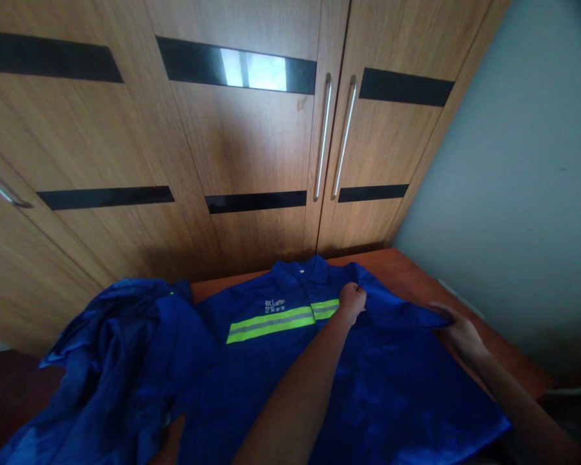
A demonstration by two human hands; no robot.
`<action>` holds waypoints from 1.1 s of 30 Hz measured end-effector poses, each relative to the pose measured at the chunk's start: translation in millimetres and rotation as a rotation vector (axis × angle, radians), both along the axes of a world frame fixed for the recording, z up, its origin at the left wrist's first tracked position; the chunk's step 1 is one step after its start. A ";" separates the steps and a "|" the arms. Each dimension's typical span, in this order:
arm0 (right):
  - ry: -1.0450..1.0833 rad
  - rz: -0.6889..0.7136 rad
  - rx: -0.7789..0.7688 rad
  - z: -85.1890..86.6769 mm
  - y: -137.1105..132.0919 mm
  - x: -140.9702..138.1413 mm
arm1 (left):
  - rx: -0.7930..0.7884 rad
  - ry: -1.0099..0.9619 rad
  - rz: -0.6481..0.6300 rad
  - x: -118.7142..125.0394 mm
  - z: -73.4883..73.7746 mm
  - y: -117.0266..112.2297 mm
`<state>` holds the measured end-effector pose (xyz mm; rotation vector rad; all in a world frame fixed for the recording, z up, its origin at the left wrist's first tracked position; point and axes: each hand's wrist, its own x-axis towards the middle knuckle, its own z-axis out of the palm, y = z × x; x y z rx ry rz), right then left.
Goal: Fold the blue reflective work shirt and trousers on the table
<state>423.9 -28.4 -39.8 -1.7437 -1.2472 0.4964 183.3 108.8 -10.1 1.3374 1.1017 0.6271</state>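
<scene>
Best to hold the sleeve just taut and ease it flat slowly, without dragging the collar crooked or rumpling the reflective stripe, tbh. Looks like a fold of cloth pinched in the left hand by the stripe's visible end, plus the sleeve's outer end gripped in the right hand. Find the blue jacket spread front-up right under the left hand, collar toward the wardrobe, sleeve reaching out to the right hand.

Cupboard blocks ahead, wall right; room above jacket between forearms.
</scene>
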 end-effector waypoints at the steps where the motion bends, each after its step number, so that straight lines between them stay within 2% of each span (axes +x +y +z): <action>1: -0.101 -0.013 -0.003 -3.0 1.7 3.6 | -0.006 0.006 0.010 0.4 0.3 1.0; 6: -0.678 0.102 0.072 -14.2 -1.0 12.6 | 0.061 0.076 0.054 -4.4 -4.0 -0.2; 9: -0.793 0.098 0.099 -14.0 -9.5 13.8 | 0.121 0.122 0.063 -11.2 -11.9 -3.2; 13: -0.734 0.120 0.063 -11.5 -21.3 13.5 | 0.156 0.169 0.046 -17.7 -20.6 -5.2; 17: -0.604 0.083 -0.001 -11.3 -23.6 14.7 | 0.174 0.197 0.032 -15.3 -19.9 0.7; 20: -0.494 0.080 -0.041 -12.2 -17.0 15.4 | 0.195 0.197 0.049 -8.7 -12.9 15.5; 27: -0.323 0.187 -0.066 -6.6 -2.3 8.9 | 0.264 0.163 0.116 10.8 8.8 66.6; 30: -0.283 0.223 -0.066 -4.9 -2.7 11.0 | 0.275 0.124 0.076 17.9 10.1 79.8; 33: -0.259 0.199 -0.060 -9.8 -7.0 17.7 | 0.254 0.082 0.010 19.4 5.7 87.4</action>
